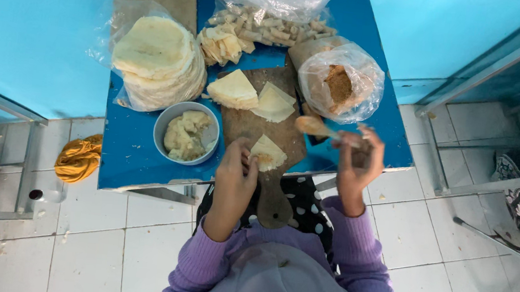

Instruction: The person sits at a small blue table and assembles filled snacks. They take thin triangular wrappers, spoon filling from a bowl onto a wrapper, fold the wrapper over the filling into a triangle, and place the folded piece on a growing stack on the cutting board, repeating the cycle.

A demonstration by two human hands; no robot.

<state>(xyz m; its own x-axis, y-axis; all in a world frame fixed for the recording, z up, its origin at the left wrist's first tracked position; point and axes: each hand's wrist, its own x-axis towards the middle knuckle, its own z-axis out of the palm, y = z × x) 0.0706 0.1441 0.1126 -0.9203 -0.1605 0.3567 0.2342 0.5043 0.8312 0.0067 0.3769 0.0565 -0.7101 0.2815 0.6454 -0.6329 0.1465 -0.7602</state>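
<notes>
on the wooden board (255,126) before me, my left hand (235,175) pinches a folded dough wrapper (269,153) at its near edge. my right hand (357,162) is closed around a spoon (316,127), lifted just above the table's (138,160) edge. beside the board sit a grey bowl of filling (186,134), a stack of round wrappers (157,60) and a bag of brown crumbs (341,83).

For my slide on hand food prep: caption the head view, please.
Left hand holds a triangular wrapper on a wooden board; right hand lifts a spoon.
</notes>
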